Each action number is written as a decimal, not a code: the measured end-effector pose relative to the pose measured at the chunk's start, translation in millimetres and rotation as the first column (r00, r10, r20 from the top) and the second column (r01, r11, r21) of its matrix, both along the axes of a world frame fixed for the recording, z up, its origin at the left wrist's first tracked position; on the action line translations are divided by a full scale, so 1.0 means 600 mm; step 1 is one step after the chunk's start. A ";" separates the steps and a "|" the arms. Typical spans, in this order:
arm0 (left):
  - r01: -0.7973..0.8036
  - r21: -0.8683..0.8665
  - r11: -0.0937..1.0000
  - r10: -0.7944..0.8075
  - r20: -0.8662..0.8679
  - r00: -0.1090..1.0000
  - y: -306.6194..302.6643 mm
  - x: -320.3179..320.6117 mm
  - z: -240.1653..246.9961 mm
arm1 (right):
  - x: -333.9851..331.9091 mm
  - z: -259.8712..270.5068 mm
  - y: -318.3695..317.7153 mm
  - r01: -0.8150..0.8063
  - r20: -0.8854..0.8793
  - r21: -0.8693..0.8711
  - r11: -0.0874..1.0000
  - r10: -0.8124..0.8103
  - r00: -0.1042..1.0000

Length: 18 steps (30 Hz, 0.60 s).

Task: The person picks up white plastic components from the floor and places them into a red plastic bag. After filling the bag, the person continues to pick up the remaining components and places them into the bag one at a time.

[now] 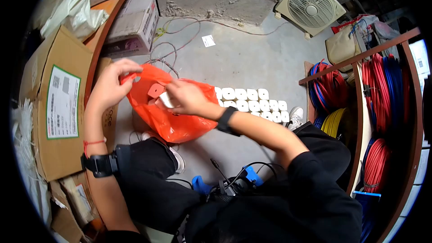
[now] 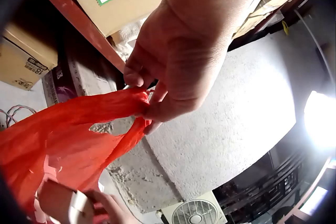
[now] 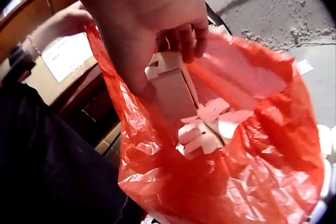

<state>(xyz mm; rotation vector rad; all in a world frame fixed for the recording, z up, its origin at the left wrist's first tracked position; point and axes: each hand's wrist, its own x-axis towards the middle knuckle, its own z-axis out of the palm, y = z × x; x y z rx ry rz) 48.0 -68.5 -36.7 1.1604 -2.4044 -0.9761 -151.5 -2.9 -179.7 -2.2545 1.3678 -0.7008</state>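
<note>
A red plastic bag (image 1: 193, 128) hangs with its mouth spread wide in front of the person's legs. At its left edge the left hand (image 1: 112, 83) pinches a bunched handle of the bag, seen close up in the left wrist view. The right hand (image 1: 191, 99) reaches over the opposite rim and grips a small white cardboard box (image 3: 173, 90) by its upper end, inside the bag's mouth. Below it in the right wrist view, several small cardboard boxes (image 3: 202, 137) with open flaps lie in the bag, tinted pink by the plastic.
Rows of small white block-like items (image 1: 240, 94) stand on the floor right of the bag. A large cardboard box (image 1: 65, 85) flanks the left arm. Coiled cables (image 1: 378, 94) fill a rack at right; a box fan (image 1: 310, 9) and loose wires lie farther back.
</note>
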 end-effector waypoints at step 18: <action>-0.033 -0.039 0.999 0.031 -0.065 0.997 0.012 -0.013 0.007 | 0.173 -0.179 -0.018 -0.102 -0.511 -0.101 0.990 0.036 0.859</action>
